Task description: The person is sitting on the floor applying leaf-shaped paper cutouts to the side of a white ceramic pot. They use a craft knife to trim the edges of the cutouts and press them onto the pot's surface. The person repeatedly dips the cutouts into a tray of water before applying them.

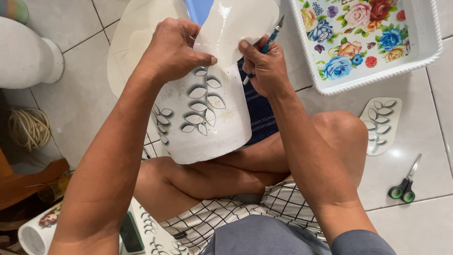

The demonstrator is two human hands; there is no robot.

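Vase [207, 118]: white, leaf-patterned, lay on my lap between my hands.
Left hand [171, 49]: fingers closed over its upper side, thumb pressing.
Right hand [265, 66]: closed around a blue craft knife [268, 45], against the vase's neck.
Floor [415, 137]: leaf stencil [380, 123], green scissors [405, 185].

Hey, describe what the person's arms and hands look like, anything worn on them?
Both forearms are bare, and neither the left hand nor the right hand wears a glove, ring or watch that shows. Grey-blue short sleeves start near the upper arm.
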